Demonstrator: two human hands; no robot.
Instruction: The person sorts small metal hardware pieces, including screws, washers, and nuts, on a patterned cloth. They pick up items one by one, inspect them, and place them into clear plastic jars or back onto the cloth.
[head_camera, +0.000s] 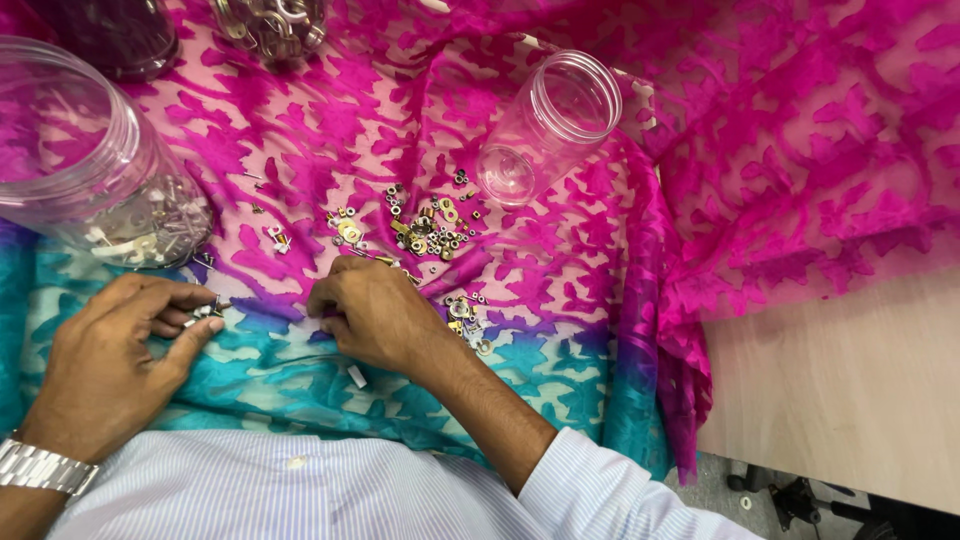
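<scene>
- Hardware sorting is under way on a pink, purple and teal patterned fabric sheet (560, 300) spread over a pale wooden tabletop (850, 390).
- Left hand (105, 365), wearing a silver metal wristwatch (40, 467), sits at about eight o'clock; its thumb and fingertips pinch a few small silver metal pieces (205, 312), fingers curled closed around them.
- Right hand (375, 310), near the centre, rests knuckles-up on the cloth with fingers bent under; whether it grips anything I cannot tell.
- Loose pile of small brass and steel nuts, washers and screws (430, 228) lies just past the right hand toward twelve o'clock, with a smaller scatter (465, 318) at its three o'clock side, touching the wrist.
- Jars, counted: four in view. One empty clear plastic jar (545, 125) lies tipped at one o'clock; one large clear plastic jar part-filled with pale fasteners (95, 170) lies at ten o'clock; one dark purple jar (115, 35) and one jar of larger metal rings (270, 25) sit cut off at the top edge.
- Progress, as I judge it: early to middling. Some pieces are in jars, yet dozens remain loose, too many and too small to count, and the one o'clock jar holds nothing.
- One small white scrap (357, 376) lies below the right hand at six o'clock.
</scene>
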